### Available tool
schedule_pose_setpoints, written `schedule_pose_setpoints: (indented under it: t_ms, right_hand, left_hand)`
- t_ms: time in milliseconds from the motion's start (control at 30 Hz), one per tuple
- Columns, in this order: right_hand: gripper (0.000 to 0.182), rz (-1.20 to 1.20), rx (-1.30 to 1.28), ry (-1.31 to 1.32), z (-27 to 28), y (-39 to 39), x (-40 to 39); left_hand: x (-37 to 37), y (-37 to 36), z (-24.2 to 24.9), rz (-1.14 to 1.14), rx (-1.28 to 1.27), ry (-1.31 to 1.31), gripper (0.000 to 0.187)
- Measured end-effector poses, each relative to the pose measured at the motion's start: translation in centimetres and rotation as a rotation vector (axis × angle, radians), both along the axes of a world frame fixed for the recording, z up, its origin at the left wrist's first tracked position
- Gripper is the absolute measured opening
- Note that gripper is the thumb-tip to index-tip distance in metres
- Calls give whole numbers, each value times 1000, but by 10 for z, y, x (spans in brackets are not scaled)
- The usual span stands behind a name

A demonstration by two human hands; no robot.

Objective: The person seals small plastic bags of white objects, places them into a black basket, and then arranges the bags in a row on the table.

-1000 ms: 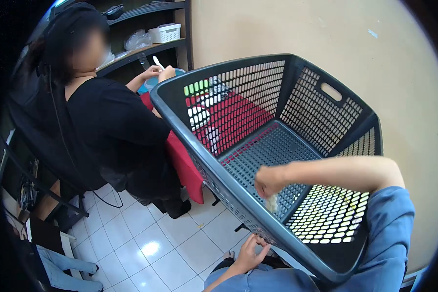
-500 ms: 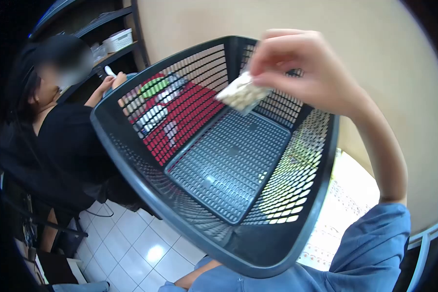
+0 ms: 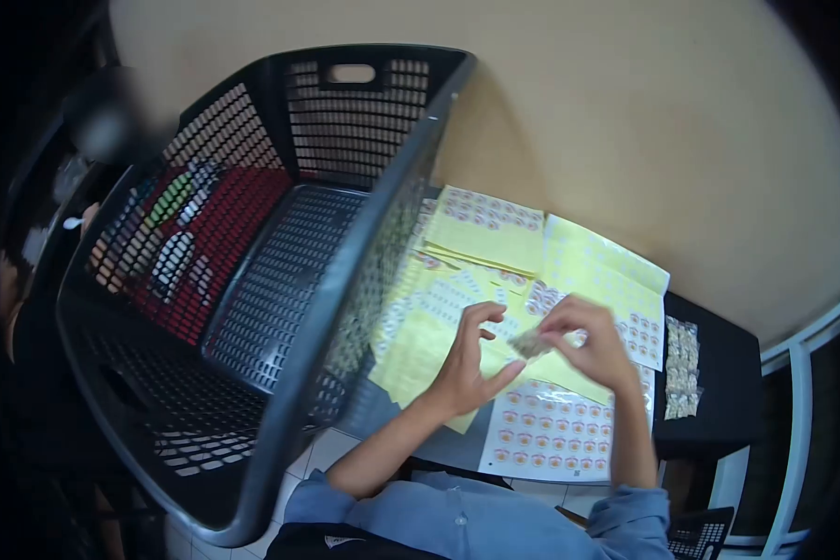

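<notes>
Over yellow and white sticker sheets [image 3: 551, 429], the right hand [image 3: 593, 341] pinches a small clear packet [image 3: 529, 343], its contents blurred; the left hand [image 3: 473, 369] hovers near, fingers apart. Left, the latticed plastic basket [image 3: 285, 271] partly hides a red cloth.

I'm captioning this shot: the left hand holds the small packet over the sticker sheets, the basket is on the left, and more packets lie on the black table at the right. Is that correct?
Only the hand is wrong: the head view shows the right hand holding the small packet over the sticker sheets. The basket and the other packets are as you say.
</notes>
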State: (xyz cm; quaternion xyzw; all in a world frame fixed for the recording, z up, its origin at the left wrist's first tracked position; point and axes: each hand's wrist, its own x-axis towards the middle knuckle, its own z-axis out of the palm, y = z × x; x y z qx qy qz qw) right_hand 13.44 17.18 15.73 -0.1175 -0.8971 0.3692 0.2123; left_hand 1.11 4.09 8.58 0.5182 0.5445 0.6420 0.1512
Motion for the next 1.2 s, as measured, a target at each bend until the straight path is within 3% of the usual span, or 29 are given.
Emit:
schedule_pose_setpoints:
  t_ms: [67, 133, 200, 267, 333, 467, 633, 700, 867, 1000, 1200]
  right_hand:
    - [13, -19, -36, -47, -28, -3, 9]
    - [23, -86, -85, 67, -52, -2, 11]
    - [28, -177, -129, 127, -68, 2, 12]
    - [33, -270, -182, 190, -85, 3, 12]
    - [37, -425, -462, 364, -100, 1, 7]
    - [36, -353, -789, 564, -112, -2, 4]
    - [31, -382, -785, 505, -119, 0, 7]
    - [31, -426, -476, 438, -125, 2, 7]
    - [32, -440, -512, 472, -116, -5, 7]
    - [34, -415, -611, 520, -118, -8, 6]
    - [28, -468, -536, 528, -115, -11, 6]
  left_hand:
    - [2, 24, -9, -98, -144, -18, 52]
    - [1, 42, -20, -449, -388, -113, 47]
    - [8, 52, -34, -405, -274, -31, 40]
    - [5, 56, -44, -499, -365, -250, 34]
    - [3, 59, -50, -488, -357, -240, 31]
    - [11, 61, -65, -362, -282, -359, 30]
    - [15, 62, -64, -321, -172, -435, 26]
    - [16, 61, -65, -309, -150, -416, 24]
    - [15, 61, -74, -284, -29, -483, 10]
    - [16, 61, -76, -215, -34, -540, 8]
    - [16, 60, -66, -266, -42, -565, 12]
